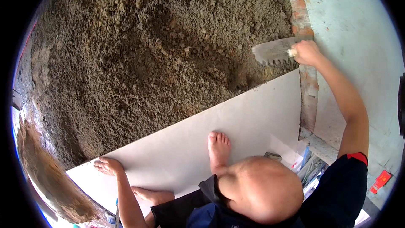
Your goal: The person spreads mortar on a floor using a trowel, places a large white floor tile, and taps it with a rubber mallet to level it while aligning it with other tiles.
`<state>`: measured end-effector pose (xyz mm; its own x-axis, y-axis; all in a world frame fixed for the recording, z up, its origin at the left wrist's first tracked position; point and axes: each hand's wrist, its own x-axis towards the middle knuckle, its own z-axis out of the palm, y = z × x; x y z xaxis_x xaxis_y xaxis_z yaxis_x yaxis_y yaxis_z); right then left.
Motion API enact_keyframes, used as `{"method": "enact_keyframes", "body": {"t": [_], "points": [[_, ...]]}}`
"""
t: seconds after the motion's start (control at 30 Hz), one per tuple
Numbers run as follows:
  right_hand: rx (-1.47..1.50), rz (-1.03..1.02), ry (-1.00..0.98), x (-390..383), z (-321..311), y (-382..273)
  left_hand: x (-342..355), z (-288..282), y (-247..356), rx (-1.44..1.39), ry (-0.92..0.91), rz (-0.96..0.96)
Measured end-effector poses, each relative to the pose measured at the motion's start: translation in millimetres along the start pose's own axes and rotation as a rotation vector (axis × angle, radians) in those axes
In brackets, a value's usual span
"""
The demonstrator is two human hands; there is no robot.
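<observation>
My right hand (pixel 307 53) is closed round the pale handle of a notched trowel (pixel 272 51). The metal blade reaches left over the mortar, its toothed edge facing me, just beyond the far right corner of a large pale tile (pixel 177 139). Damp, crumbly grey-brown mortar (pixel 168 67) lies heaped and uneven along the tile's far edge. At the left end of the tile, my left hand (pixel 108 166) rests with its fingers stretched out, close to the edge against the mortar. Nothing shows in that hand.
My bare feet (pixel 219 150) are on the tile. A pale wall (pixel 350 29) with a strip of exposed brick (pixel 309 80) borders the right side. A sandy mound (pixel 50 177) lies at the left. A red object (pixel 382 181) is at the lower right.
</observation>
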<state>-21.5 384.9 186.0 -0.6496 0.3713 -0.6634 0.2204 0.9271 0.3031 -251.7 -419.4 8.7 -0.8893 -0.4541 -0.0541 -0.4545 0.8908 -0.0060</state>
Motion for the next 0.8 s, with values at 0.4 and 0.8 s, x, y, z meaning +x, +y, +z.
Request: {"method": "enact_keyframes", "body": {"t": [0.4,0.8], "points": [[0.505,-0.216,-0.056,56.5,22.6,-146.6,3.9,8.6,-3.0,-0.001,0.020,-0.009],[0.809,-0.058,-0.637,35.8,-81.0,-42.7,-5.1,0.5,5.1,-0.006,0.011,-0.010]]}}
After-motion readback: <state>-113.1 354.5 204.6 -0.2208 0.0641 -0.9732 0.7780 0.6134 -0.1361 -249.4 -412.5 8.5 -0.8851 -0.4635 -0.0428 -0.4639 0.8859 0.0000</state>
